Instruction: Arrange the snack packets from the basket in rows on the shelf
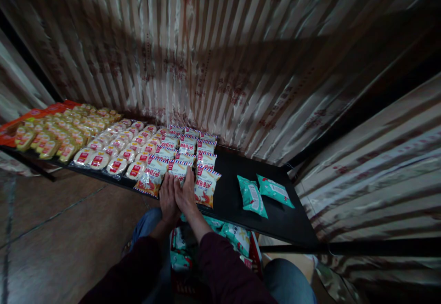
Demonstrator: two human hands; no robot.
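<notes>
My left hand [168, 200] and my right hand [186, 195] are side by side at the shelf's front edge. Both are closed on the lower part of a white snack bag [177, 168] with red lettering and a striped top edge, covering its bottom. Another such bag with a shrimp picture, the left front bag [151, 176], stands just left of my hands. To their right is the right front bag [206, 187]. Rows of matching bags [188, 144] stand behind.
On the black shelf [225, 175], round white packets [117, 165] and yellow packets [48, 143] fill the left. Two teal bags [252, 196] lie at right. Below, a box [257, 253] holds more teal bags [237, 239]. A striped sheet [220, 65] hangs behind.
</notes>
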